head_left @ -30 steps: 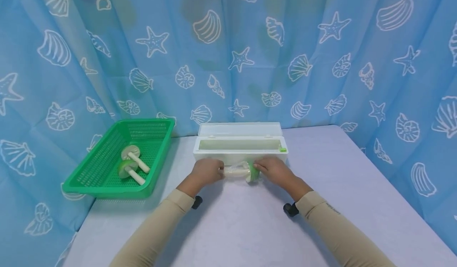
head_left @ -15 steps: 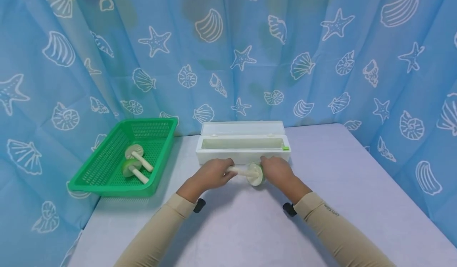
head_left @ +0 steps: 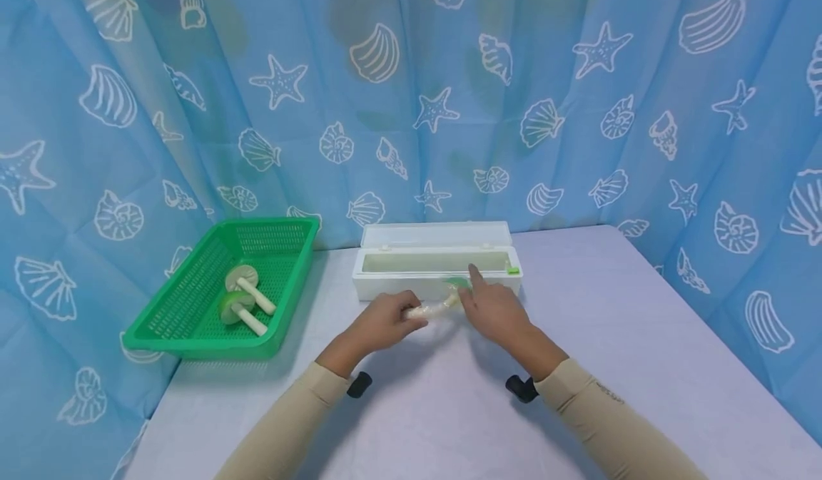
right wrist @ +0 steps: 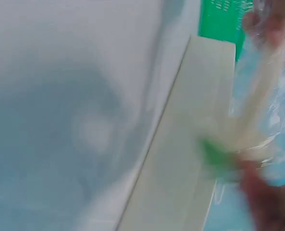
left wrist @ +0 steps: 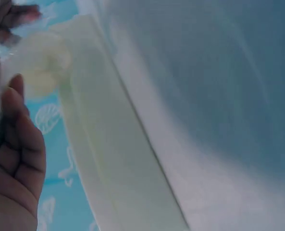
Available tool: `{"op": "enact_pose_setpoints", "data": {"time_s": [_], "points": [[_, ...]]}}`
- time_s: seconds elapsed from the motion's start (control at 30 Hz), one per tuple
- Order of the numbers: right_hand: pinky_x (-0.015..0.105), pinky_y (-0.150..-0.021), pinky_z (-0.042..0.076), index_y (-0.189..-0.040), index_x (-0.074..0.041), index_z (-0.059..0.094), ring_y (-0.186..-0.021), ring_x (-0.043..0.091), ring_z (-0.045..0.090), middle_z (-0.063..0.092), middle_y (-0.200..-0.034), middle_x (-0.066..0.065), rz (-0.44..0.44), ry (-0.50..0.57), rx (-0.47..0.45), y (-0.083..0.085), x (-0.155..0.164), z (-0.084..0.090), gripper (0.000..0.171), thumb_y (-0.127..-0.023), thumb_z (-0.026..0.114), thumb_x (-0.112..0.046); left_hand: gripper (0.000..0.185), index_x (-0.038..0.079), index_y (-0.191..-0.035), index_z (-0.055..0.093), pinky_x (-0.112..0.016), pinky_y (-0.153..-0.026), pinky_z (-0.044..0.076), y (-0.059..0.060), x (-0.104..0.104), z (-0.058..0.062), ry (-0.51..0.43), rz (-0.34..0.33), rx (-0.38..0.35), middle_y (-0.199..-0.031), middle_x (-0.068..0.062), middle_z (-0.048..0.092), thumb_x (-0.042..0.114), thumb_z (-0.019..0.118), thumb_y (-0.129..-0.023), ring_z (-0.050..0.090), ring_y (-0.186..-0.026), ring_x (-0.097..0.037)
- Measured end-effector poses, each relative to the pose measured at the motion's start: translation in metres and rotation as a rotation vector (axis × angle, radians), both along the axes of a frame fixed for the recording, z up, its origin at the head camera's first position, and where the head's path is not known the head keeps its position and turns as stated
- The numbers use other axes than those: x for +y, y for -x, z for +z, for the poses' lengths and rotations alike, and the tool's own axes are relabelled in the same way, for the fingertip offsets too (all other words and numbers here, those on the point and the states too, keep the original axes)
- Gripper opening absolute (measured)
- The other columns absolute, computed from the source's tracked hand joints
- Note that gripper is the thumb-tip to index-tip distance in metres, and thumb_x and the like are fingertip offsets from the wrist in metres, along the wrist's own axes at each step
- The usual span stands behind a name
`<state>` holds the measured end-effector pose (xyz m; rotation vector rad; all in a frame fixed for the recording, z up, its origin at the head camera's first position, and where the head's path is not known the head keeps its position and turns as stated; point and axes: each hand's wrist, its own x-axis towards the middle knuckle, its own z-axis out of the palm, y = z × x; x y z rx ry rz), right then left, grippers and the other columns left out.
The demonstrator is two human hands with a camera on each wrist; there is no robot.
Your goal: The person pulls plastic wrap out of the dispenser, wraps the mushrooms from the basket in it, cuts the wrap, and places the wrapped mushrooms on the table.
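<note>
Just below the middle of the head view, your left hand curled its fingers round the pale stem of a toy mushroom, which lay wrapped in clear film and tilted up toward its green cap. Your right hand met the cap end with its index finger stretched toward the white cling-film dispenser box; whether its other fingers pinched the wrap, I cannot tell. The box stood open just behind both hands on the white table. At the left of the frame, a green basket held two more toy mushrooms. Both wrist views were blurred.
</note>
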<state>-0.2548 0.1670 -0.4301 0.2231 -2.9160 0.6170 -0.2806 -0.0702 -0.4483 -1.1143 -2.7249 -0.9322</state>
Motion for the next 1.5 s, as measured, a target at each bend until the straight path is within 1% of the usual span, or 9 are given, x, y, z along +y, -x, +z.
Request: {"op": "enact_pose_setpoints", "data": {"time_s": [0.13,0.23,0.3,0.43,0.57,0.77,1.0,1.27,1.5], "points": [[0.037,-0.055,0.053,-0.125,-0.004,0.057,-0.056,0.019,0.064,0.071,-0.104,0.016,0.006,0.597,0.157,0.001,0.019,0.002,0.052,-0.104,0.039,-0.047,0.015,0.011,-0.097,0.063,-0.029,-0.053,0.047,0.001,-0.011,0.008,-0.251,0.057,-0.194,-0.077,0.004,0.064,0.022,0.071,-0.091,0.054,-0.061,-0.012],[0.028,-0.046,0.048,-0.114,0.001,0.059,-0.049,0.016,0.058,0.071,-0.097,0.016,0.022,1.011,0.180,0.012,0.028,0.002,0.043,-0.104,0.045,-0.038,0.016,0.007,-0.099,0.061,-0.039,-0.058,0.052,0.003,-0.015,0.012,-0.372,0.074,-0.292,-0.080,0.000,0.066,0.018,0.070,-0.092,0.058,-0.065,-0.016],[0.024,-0.048,0.045,-0.110,0.003,0.061,-0.054,0.014,0.054,0.070,-0.092,0.011,-0.002,1.150,0.219,0.020,0.029,-0.002,0.036,-0.102,0.052,-0.030,0.015,0.006,-0.100,0.060,-0.045,-0.062,0.053,0.003,-0.016,0.012,-0.417,0.071,-0.334,-0.083,-0.002,0.067,0.016,0.069,-0.092,0.059,-0.067,-0.018],[0.024,-0.075,0.049,-0.109,0.010,0.064,-0.090,0.024,0.061,0.065,-0.106,0.016,0.069,1.071,0.311,0.012,0.016,0.001,0.027,-0.102,0.051,-0.013,0.015,0.003,-0.104,0.058,-0.057,-0.071,0.051,-0.001,-0.013,0.008,-0.472,0.054,-0.418,-0.088,-0.006,0.068,0.012,0.065,-0.094,0.062,-0.074,-0.032],[0.028,-0.099,0.043,-0.122,0.009,0.059,-0.127,0.029,0.047,0.053,-0.134,0.022,0.245,1.045,0.231,0.010,0.007,-0.004,0.033,-0.105,0.042,-0.012,0.016,0.002,-0.106,0.056,-0.050,-0.073,0.054,-0.003,-0.010,0.003,-0.469,0.034,-0.475,-0.089,-0.007,0.068,0.013,0.062,-0.096,0.059,-0.086,-0.048],[0.025,-0.097,0.044,-0.119,0.007,0.064,-0.116,0.023,0.058,0.062,-0.124,0.020,0.246,1.094,0.151,0.022,-0.002,-0.016,0.027,-0.101,0.050,-0.008,0.017,0.002,-0.107,0.056,-0.032,-0.067,0.054,-0.004,-0.006,-0.003,-0.434,-0.022,-0.508,-0.090,-0.007,0.067,0.015,0.061,-0.097,0.060,-0.084,-0.041],[0.026,-0.085,0.051,-0.114,0.001,0.069,-0.100,0.021,0.065,0.067,-0.111,0.021,0.146,1.142,0.202,0.027,-0.008,-0.011,0.022,-0.097,0.055,-0.004,0.022,0.009,-0.114,0.055,-0.034,-0.065,0.052,-0.005,0.005,-0.003,-0.217,0.034,-0.316,-0.093,0.000,0.062,0.024,0.059,-0.099,0.057,-0.075,-0.014],[0.037,-0.091,0.049,-0.103,-0.005,0.076,-0.110,0.021,0.062,0.071,-0.110,0.005,0.037,0.903,0.171,0.024,-0.013,-0.006,0.040,-0.094,0.063,-0.042,0.036,0.007,-0.125,0.053,-0.034,-0.084,0.050,-0.013,0.016,0.002,0.150,0.126,0.066,-0.113,-0.002,0.059,0.022,0.058,-0.092,0.058,-0.095,-0.014],[0.040,-0.106,0.037,-0.122,-0.003,0.067,-0.129,0.021,0.047,0.060,-0.132,0.005,0.294,0.948,0.059,0.022,-0.007,-0.007,0.042,-0.104,0.046,-0.034,0.012,0.012,-0.090,0.054,-0.029,-0.044,0.039,-0.007,0.018,0.003,0.028,0.272,-0.068,-0.063,0.003,0.052,0.022,0.055,-0.096,0.047,-0.049,-0.013]]}}
